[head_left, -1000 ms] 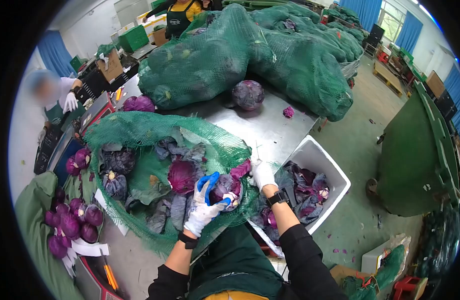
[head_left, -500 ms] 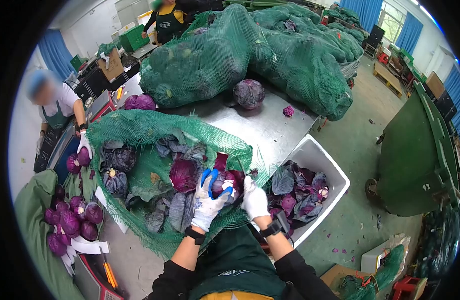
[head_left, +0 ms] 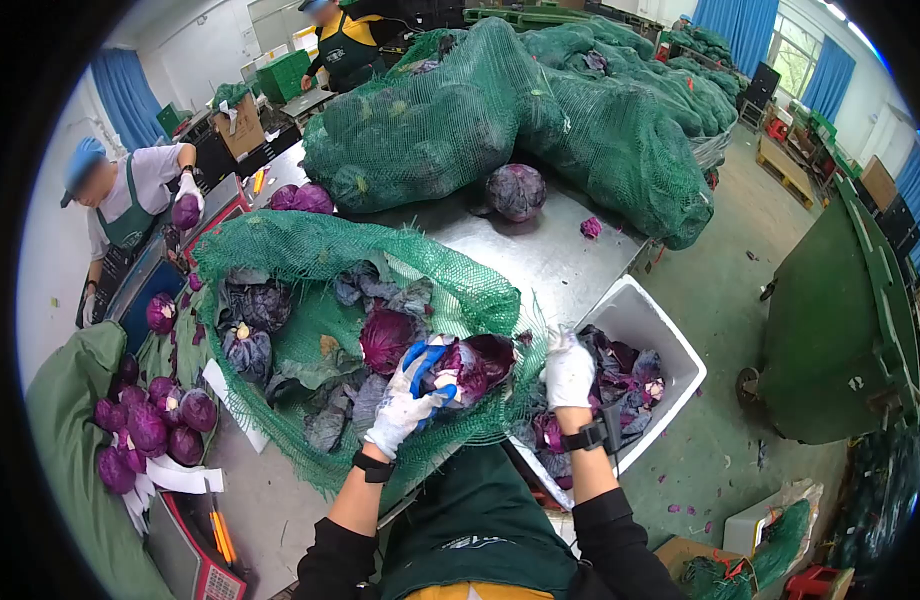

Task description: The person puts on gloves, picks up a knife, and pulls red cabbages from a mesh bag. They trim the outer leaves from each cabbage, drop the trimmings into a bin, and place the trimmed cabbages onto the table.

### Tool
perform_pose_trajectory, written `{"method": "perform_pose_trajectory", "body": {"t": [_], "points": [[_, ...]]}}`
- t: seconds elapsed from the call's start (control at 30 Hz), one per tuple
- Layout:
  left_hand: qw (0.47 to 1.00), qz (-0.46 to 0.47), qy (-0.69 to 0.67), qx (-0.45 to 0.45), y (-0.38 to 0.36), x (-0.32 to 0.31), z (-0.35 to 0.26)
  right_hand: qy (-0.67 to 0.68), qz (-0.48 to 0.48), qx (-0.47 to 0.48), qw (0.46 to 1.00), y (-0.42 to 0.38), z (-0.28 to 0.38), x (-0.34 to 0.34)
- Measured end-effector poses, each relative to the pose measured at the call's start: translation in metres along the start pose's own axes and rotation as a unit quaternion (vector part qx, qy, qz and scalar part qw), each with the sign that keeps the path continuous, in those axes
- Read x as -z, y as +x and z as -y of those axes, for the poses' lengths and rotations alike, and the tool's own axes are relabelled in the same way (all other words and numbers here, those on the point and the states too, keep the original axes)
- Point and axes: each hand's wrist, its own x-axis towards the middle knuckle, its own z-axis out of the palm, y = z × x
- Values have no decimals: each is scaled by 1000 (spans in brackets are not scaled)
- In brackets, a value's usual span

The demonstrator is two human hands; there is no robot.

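My left hand [head_left: 410,402], in a white glove with blue on the fingers, is closed around a red cabbage [head_left: 472,372] whose pale cut stem faces me. A loose purple leaf curves out on its right side. Another red cabbage [head_left: 388,340] lies just beyond, among dark outer leaves on the open green net bag [head_left: 280,228]. To the right, my white-gloved right hand [head_left: 568,374] is apart from the cabbage, over the near left part of a white foam box [head_left: 670,412] of dark leaves. Its fingertips are blurred, so what they hold cannot be made out.
Full green net sacks [head_left: 420,140] lie across the metal table [head_left: 570,275], a whole cabbage [head_left: 516,192] beside them. At left, several trimmed cabbages [head_left: 147,430] rest on green cloth. A co-worker [head_left: 130,200] holds a cabbage there. A green wheeled bin [head_left: 830,330] stands right.
My right hand has moved right, off the cabbage and over the foam box. My left hand keeps its hold while the cabbage's right-hand leaf stands out more. The co-worker has lifted a cabbage.
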Motion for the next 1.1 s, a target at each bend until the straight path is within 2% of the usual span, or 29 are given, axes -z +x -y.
{"method": "perform_pose_trajectory", "body": {"t": [0.03,0.07,0.1,0.13,0.23,0.3,0.33,0.37,0.4,0.43,0.47,0.5,0.57,0.6,0.63,0.67,0.7,0.73,0.77,0.8,0.83,0.87,0.9,0.97,1.0,1.03,1.1], "points": [[1000,10,-1,3,2,1,1,62,-4,-21,998,4,5,12],[1000,19,-2,6,4,3,2,38,49,-37,997,0,24,21],[1000,29,-3,10,5,4,2,6,116,40,992,-12,58,39],[1000,29,-5,10,6,5,0,11,199,22,980,-26,79,45],[997,55,-44,30,11,9,-7,30,198,48,979,-47,66,-17],[990,91,-106,13,14,13,-8,159,222,-29,962,-49,65,-25],[992,79,-95,22,11,13,-4,169,115,75,976,-47,35,-60],[992,79,-93,23,6,13,-5,42,-81,275,957,-36,38,-50],[997,57,19,55,1,12,-7,133,67,73,986,-27,40,-39],[987,32,130,86,0,11,-10,214,210,-133,945,-21,41,-33],[988,33,85,126,2,5,-15,199,170,-100,960,-19,45,-35],[988,32,84,125,4,-4,-18,267,193,-138,934,-22,48,-34],[973,-62,189,119,5,-23,-24,234,205,-157,938,-26,66,-24],[965,-123,211,99,8,-37,-14,324,221,-201,898,-25,58,-35],[965,-123,211,99,12,-39,-2,324,221,-200,898,-27,58,-34],[986,-117,43,108,20,-39,6,318,202,-165,911,-27,59,-29],[980,-106,-126,114,25,-39,13,311,182,-130,924,-27,58,-26],[945,-96,-267,163,29,-35,-5,216,88,-45,971,-24,30,-56],[907,-75,-371,184,29,-29,-23,221,145,-164,950,-18,57,-16],[893,-82,-405,180,28,-26,-1,57,65,8,996,-11,20,-36],[877,-87,-438,176,28,-24,20,-111,-19,178,978,-3,-17,-51],[841,-85,-497,194,27,-22,-12,-91,-11,105,990,2,-20,-33],[841,-82,-497,196,29,-20,-23,-71,-3,34,997,9,-23,-14],[799,-83,-577,151,32,-19,-34,12,57,-215,975,22,-31,17],[797,-68,-582,148,32,-16,-34,37,-45,-123,991,22,-68,0],[796,-69,-583,147,33,-14,-31,-60,-49,-146,986,21,-27,30],[878,-35,-457,138,36,-15,-19,47,97,-141,984,21,16,58]]}}
